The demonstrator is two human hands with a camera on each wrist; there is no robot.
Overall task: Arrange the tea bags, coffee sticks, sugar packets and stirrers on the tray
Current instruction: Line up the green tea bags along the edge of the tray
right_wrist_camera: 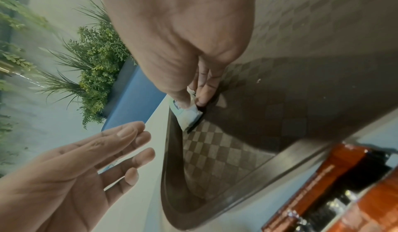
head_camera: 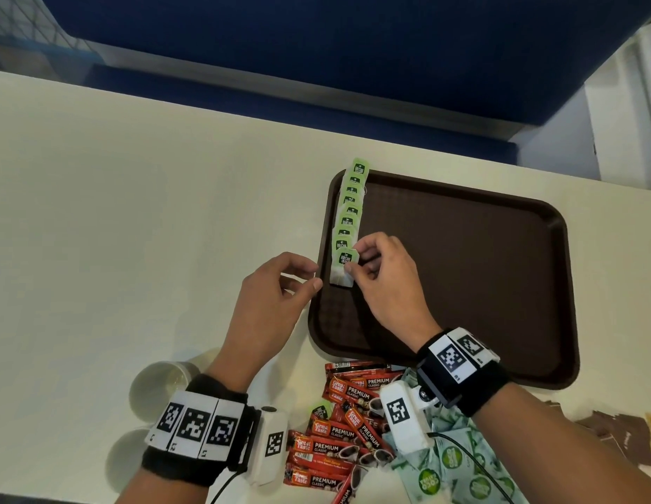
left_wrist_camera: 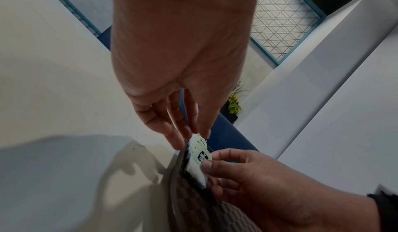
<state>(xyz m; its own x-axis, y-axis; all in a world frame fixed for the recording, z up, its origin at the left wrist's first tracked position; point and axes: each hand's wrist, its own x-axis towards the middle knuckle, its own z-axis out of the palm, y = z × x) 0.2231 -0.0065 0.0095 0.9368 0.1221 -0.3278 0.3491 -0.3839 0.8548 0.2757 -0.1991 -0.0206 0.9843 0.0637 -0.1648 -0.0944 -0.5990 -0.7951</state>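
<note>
A brown tray [head_camera: 480,256] lies on the cream table. Along its left edge runs a column of several overlapping green-tagged tea bags [head_camera: 351,205]. My right hand [head_camera: 356,261] pinches the nearest tea bag [head_camera: 343,269] between thumb and fingers, low over the tray floor; the right wrist view shows that tea bag [right_wrist_camera: 188,115] under my right hand [right_wrist_camera: 193,98]. My left hand [head_camera: 309,276] hovers just left of the tray rim with relaxed fingers and holds nothing, as seen in the left wrist view of the left hand [left_wrist_camera: 187,133]. Red coffee sticks [head_camera: 338,431] and green-white sugar packets [head_camera: 458,463] lie in a pile before the tray.
Two paper cups [head_camera: 160,389] stand at the near left by my left wrist. Brown packets [head_camera: 615,427] lie at the near right edge. A blue bench [head_camera: 316,49] runs beyond the table's far edge. The tray's right part [head_camera: 498,285] is bare.
</note>
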